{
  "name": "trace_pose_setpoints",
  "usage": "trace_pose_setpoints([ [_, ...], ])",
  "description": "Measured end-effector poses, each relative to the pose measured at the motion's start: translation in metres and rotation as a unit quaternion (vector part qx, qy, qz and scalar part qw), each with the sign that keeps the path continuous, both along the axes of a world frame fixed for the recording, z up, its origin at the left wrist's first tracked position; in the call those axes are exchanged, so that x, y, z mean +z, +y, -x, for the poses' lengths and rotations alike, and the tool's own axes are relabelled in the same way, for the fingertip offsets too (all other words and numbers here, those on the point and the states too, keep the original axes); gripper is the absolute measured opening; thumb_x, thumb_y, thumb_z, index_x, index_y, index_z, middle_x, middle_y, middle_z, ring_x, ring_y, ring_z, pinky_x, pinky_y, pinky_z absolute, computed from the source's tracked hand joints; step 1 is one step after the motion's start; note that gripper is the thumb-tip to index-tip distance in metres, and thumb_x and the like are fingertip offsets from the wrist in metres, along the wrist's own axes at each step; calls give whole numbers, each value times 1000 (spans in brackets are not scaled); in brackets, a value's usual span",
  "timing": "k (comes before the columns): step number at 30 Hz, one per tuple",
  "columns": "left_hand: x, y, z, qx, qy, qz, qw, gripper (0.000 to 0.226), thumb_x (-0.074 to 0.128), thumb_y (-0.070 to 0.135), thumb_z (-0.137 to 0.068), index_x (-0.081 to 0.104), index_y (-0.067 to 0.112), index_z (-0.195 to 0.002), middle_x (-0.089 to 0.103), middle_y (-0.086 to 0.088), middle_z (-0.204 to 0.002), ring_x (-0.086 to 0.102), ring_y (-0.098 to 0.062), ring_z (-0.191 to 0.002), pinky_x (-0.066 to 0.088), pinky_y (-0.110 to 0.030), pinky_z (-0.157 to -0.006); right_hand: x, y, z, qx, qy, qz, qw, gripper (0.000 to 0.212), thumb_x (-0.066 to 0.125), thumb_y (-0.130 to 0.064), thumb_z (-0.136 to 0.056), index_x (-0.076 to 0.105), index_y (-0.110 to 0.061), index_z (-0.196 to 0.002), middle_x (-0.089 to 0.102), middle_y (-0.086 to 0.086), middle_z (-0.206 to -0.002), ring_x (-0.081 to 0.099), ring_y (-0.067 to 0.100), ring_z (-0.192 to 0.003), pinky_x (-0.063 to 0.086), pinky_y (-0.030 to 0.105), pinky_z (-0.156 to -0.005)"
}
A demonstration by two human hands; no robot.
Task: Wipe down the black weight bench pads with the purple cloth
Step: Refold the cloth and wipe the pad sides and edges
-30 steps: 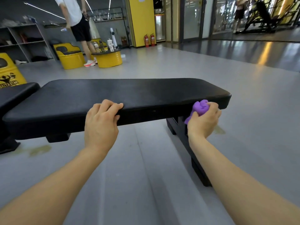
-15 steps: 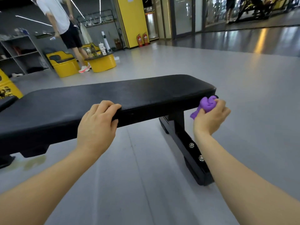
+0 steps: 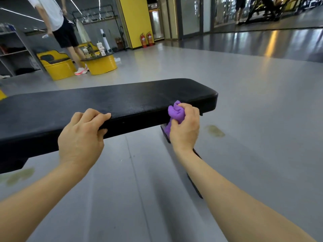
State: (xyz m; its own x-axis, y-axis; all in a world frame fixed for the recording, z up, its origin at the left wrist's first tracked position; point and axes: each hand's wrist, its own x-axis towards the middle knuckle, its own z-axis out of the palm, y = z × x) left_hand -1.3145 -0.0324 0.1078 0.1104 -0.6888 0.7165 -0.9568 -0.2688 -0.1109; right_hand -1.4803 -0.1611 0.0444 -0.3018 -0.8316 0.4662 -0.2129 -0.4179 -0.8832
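Right hand [image 3: 184,126] clamped on bunched purple cloth [image 3: 175,112], now shifted left along near side edge of black bench pad [image 3: 122,102] from its right end, left hand [image 3: 82,137] still curled over near edge, bracing; side-edge pass apparently underway.

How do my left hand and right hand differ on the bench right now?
The left hand is bare, fingers curled over the bench pad's near edge; the right hand grips a bunched purple cloth. Left sits mid-pad, right nearer the pad's right end. Both meet the near edge.
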Motion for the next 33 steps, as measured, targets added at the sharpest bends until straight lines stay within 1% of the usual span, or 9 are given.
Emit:
trace_pose_setpoints([
  [3, -1, -1, 0, -1, 4, 9, 1000, 34, 74, 3, -74, 69, 14, -106, 63, -2, -90, 55, -30, -79, 30, -24, -51, 9, -27, 23, -74, -77, -108, 988, 36, 51, 1, -82, 54, -15, -114, 50, 3, -121, 53, 19, -105, 30, 16, -69],
  [6, -2, -2, -2, -5, -8, 8, 1000, 34, 74, 4, -73, 69, 17, -104, 63, 1, -89, 55, -27, -77, 19, -19, -50, 16, -30, 23, -76, -95, -155, 980, 36, 50, -1, -82, 54, -15, -115, 52, 2, -121, 55, 20, -104, 33, 20, -72],
  [8, -2, -3, -3, -8, -11, 6, 1000, 34, 74, 4, -73, 69, 17, -104, 62, 2, -89, 55, -27, -77, 15, -18, -48, 23, -7, 1, -56, -80, -123, 988, 33, 53, 0, -79, 57, -14, -108, 54, 1, -116, 56, 22, -99, 35, 24, -71],
  [13, 5, -1, -6, -33, -7, -18, 999, 36, 73, 5, -75, 68, 18, -108, 63, 1, -95, 54, -27, -80, 32, -26, -53, 38, 70, -73, 49, 40, -16, 998, 32, 60, -2, -76, 61, -20, -102, 55, -5, -109, 49, 18, -91, 30, 23, -66],
  [16, 14, 10, -15, -46, -10, -43, 998, 35, 69, 6, -79, 66, 17, -112, 63, -1, -103, 56, -29, -88, 41, -33, -63, 34, 63, -62, 69, 36, 6, 997, 28, 60, -5, -76, 60, -21, -99, 55, -4, -105, 52, 20, -91, 36, 28, -63],
  [20, 21, 46, -44, 2, 16, -16, 1000, 33, 69, 6, -80, 65, 14, -111, 62, -4, -104, 56, -32, -92, 43, -38, -70, 28, 40, -45, -3, -12, -44, 999, 30, 59, -4, -72, 56, -17, -99, 53, 4, -107, 56, 28, -94, 43, 34, -66],
  [24, 18, 64, -61, -21, 6, 0, 1000, 37, 71, 0, -76, 69, 16, -110, 65, 0, -97, 59, -28, -82, 46, -32, -58, 42, 60, -73, -56, -68, -107, 990, 26, 62, -4, -77, 55, -14, -100, 53, 2, -110, 54, 26, -96, 30, 27, -63],
  [28, 18, 61, -61, -9, 24, 31, 999, 34, 71, -3, -74, 73, 20, -100, 66, 3, -85, 58, -25, -69, 41, -28, -46, 49, 112, -126, 15, 12, -20, 1000, 19, 62, -7, -79, 58, -16, -96, 56, -3, -107, 49, 21, -92, 27, 26, -59],
  [33, 19, 61, -65, -22, 3, 34, 999, 33, 73, -2, -74, 74, 20, -98, 65, 4, -81, 56, -23, -64, 37, -27, -45, 42, 97, -100, 32, 66, 45, 996, 19, 64, -9, -78, 59, -16, -94, 56, -3, -105, 51, 21, -92, 32, 27, -59],
])
